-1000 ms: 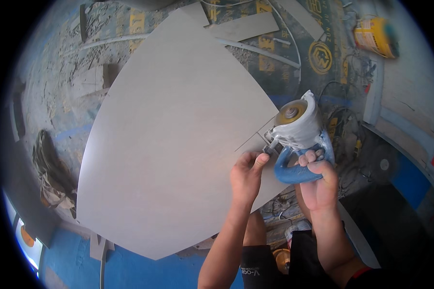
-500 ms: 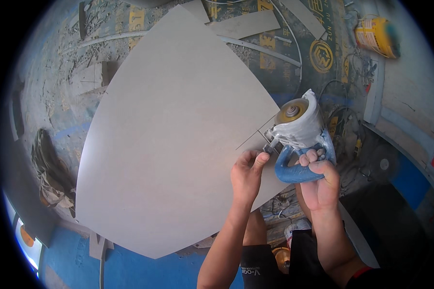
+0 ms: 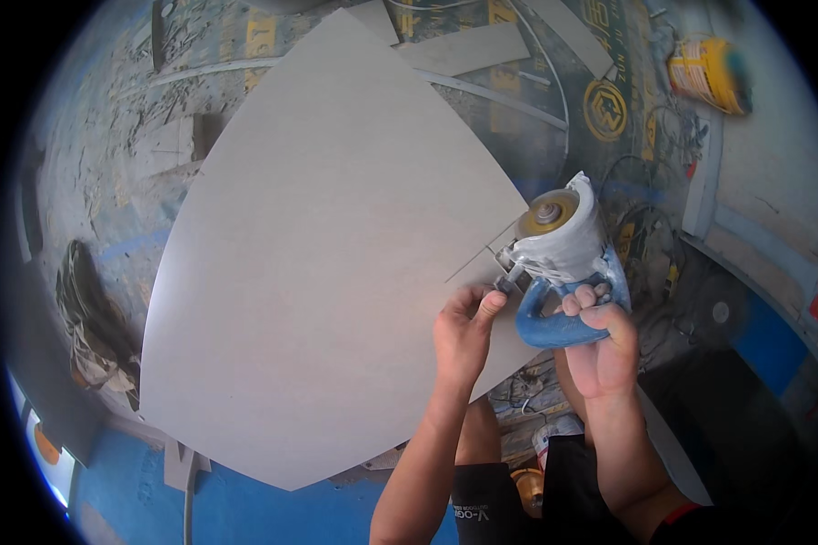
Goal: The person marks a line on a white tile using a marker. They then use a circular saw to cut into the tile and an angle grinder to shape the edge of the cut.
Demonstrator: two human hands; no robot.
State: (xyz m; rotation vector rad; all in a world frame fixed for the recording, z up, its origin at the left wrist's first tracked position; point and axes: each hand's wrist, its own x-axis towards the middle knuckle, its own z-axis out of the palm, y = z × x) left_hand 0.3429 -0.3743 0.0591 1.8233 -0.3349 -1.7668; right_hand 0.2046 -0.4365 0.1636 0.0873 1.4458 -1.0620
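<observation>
A large pale grey tile (image 3: 318, 263) lies in front of me, with thin dark lines near its right edge. Over that edge is a handheld tile cutter (image 3: 568, 236) with a round golden blade, a whitish dust-coated guard and a blue loop handle. My right hand (image 3: 604, 336) is wrapped around the blue handle. My left hand (image 3: 468, 322) pinches a small dark knob (image 3: 503, 284) at the cutter's front, between thumb and forefinger, just above the tile. Its other fingers are partly hidden.
Debris and grey tile offcuts (image 3: 468, 50) litter the printed green floor covering. A yellow bucket (image 3: 709, 74) lies at the far right, with cables (image 3: 641, 213) nearer. Crumpled dark cloth (image 3: 91, 318) sits at left. Below the tile is a blue surface (image 3: 245, 509).
Both hands keep their hold, and the cutter has hardly shifted against the tile. The floor beyond the blade looks hazier, as if with dust.
</observation>
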